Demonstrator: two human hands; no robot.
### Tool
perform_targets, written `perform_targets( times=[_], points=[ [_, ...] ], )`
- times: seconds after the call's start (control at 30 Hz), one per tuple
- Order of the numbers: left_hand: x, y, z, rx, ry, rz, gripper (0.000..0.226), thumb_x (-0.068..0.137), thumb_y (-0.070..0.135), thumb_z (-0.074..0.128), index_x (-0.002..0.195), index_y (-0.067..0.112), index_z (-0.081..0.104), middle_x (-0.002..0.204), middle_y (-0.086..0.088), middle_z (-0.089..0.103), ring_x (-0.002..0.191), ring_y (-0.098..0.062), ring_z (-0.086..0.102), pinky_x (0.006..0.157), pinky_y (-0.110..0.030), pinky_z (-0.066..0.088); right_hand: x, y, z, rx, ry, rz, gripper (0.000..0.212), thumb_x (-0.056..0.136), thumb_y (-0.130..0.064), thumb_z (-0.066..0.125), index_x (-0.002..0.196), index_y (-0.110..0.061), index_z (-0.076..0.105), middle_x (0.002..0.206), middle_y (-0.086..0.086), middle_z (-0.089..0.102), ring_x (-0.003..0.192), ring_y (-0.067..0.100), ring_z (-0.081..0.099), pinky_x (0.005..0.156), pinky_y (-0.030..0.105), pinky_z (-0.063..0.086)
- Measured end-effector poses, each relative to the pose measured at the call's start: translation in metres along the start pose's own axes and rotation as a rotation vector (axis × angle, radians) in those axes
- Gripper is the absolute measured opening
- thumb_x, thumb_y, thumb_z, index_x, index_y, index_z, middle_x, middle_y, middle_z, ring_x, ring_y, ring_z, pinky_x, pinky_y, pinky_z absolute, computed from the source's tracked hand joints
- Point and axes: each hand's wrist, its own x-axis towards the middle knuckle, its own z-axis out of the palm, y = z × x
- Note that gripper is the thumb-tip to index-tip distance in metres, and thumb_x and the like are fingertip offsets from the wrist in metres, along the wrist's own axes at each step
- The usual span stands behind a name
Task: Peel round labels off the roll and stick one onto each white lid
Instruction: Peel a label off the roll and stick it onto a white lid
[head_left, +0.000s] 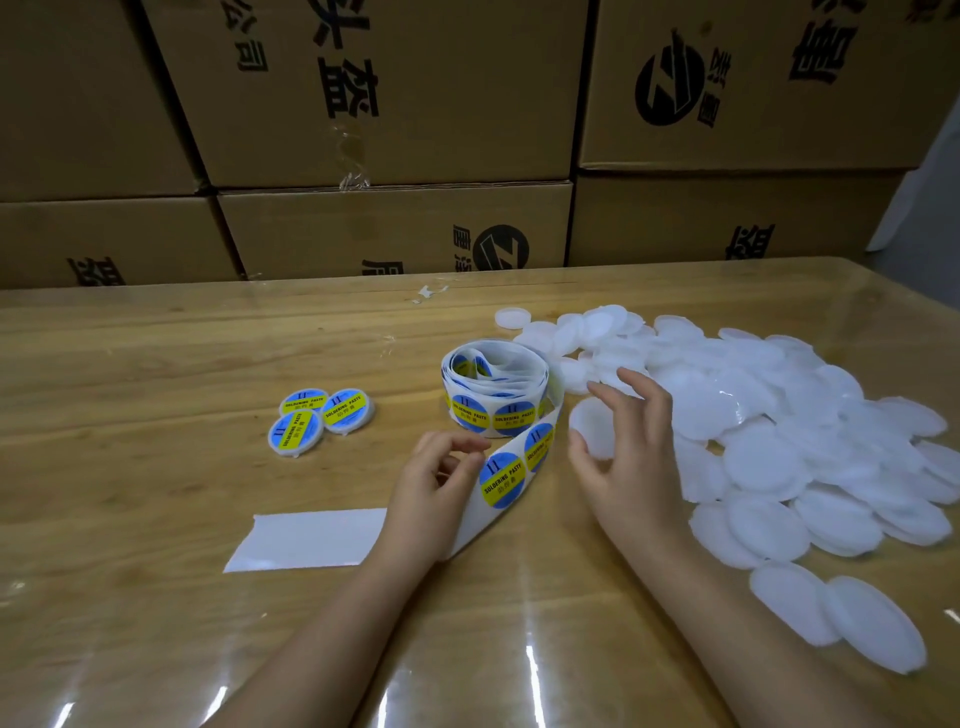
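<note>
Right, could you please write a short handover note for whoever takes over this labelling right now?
Left hand pinches the backing strip at the next label.
Right hand holds one bare lid.
Label roll stands just beyond both hands.
Done: three labelled lids, left of the roll.
Left: the pile of bare lids on the right.

The roll (496, 387) of round blue-and-yellow labels (501, 479) stands loosely coiled at mid-table. Its strip (311, 540) trails toward the near left, bare at the end. Three labelled lids (322, 418) lie touching, left of the roll. Plain white lids (769, 415) lie heaped to its right.
</note>
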Motion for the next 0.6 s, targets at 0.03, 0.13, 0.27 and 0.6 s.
perform_targets(
  times=[0.03,0.13,0.27,0.6],
  points=[
    [-0.001,0.002,0.000,-0.013,-0.021,0.019,0.027,0.090,0.004,0.059,0.084,0.030,0.064,0.092,0.009,0.060,0.064,0.002,0.050,0.067,-0.010,0.040,-0.003,-0.005,0.001,0.096,0.010,-0.042,0.043,0.078,-0.014,0.068,0.118,-0.005,0.058,0.130,0.016,0.043,0.121,0.016,0.046,0.092,0.032,0.047],
    [-0.004,0.009,-0.001,-0.108,-0.095,0.007,0.012,0.092,0.016,0.059,0.091,0.026,0.066,0.101,0.000,0.063,0.076,-0.006,0.056,0.078,-0.019,0.045,-0.012,-0.018,0.006,0.240,-0.072,-0.166,0.049,0.078,-0.021,0.069,0.123,-0.015,0.050,0.131,0.002,0.036,0.127,-0.002,0.033,0.100,0.012,0.033],
    [-0.006,0.014,-0.003,-0.189,-0.173,-0.041,0.023,0.081,0.036,0.057,0.094,0.019,0.066,0.098,-0.007,0.067,0.083,-0.014,0.060,0.080,-0.025,0.046,-0.016,-0.025,0.008,0.296,-0.220,-0.284,0.052,0.078,-0.025,0.071,0.124,-0.021,0.046,0.133,-0.001,0.033,0.118,0.005,0.044,0.098,0.017,0.038],
    [-0.005,0.007,-0.001,-0.275,-0.165,-0.105,0.012,0.091,0.011,0.057,0.093,0.020,0.065,0.080,0.010,0.070,0.076,-0.003,0.061,0.069,-0.017,0.047,-0.002,-0.013,-0.003,-0.010,-0.249,-0.077,0.063,0.070,0.013,0.047,0.124,-0.018,0.061,0.106,-0.026,0.051,0.099,0.014,0.041,0.087,0.036,0.032]
  ],
)
